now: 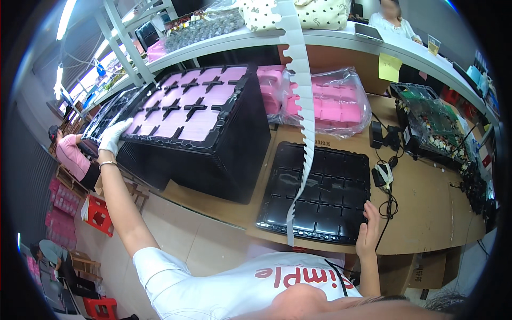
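A tall stack of black plastic trays (224,149) stands at the left of the table, its top tray filled with pink sheets (176,96) between black cross-shaped dividers. My left hand (111,140), in a white glove, grips the near left rim of that top tray; some of its fingers are hidden. In front of me a single black plastic tray (325,186) lies flat on the table. My bare right hand (368,230) rests at its near right corner, fingers stretched out and holding nothing.
A white notched strip (305,106) hangs across the view. Behind the trays lie pink foam blocks in a see-through bag (341,101). Cables and a white adapter (382,175) are on the right, near a bin of circuit boards (432,117). A shelf (330,38) runs above; another person sits beyond.
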Available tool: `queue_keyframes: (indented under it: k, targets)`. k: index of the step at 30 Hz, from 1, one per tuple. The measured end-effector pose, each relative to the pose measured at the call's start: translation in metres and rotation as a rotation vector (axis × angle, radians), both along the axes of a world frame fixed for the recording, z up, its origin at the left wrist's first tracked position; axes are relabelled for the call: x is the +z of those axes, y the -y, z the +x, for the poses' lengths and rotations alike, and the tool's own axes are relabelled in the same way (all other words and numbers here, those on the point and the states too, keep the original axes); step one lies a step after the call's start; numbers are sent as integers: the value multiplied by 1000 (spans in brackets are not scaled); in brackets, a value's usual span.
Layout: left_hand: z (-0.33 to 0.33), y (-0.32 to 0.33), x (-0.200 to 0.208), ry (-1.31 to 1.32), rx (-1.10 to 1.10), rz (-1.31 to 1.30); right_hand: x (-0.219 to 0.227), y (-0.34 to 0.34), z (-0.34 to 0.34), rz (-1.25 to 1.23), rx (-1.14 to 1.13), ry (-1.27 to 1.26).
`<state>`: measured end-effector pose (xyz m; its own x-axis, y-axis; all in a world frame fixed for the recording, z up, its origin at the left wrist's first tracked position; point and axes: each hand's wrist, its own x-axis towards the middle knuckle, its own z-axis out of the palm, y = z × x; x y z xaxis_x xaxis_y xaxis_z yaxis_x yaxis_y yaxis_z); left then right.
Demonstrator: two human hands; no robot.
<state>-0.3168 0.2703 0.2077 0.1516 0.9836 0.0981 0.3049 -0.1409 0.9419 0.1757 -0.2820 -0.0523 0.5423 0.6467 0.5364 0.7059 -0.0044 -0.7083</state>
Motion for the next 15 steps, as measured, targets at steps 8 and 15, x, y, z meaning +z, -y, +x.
queue_keyframes:
  k: [8,15]
  targets:
    - [215,195,5,-641,-639,810,19,-12,3,-22,-21,75]
    - [235,188,-7,-897,-607,776,28,-23,-6,-17,99,172]
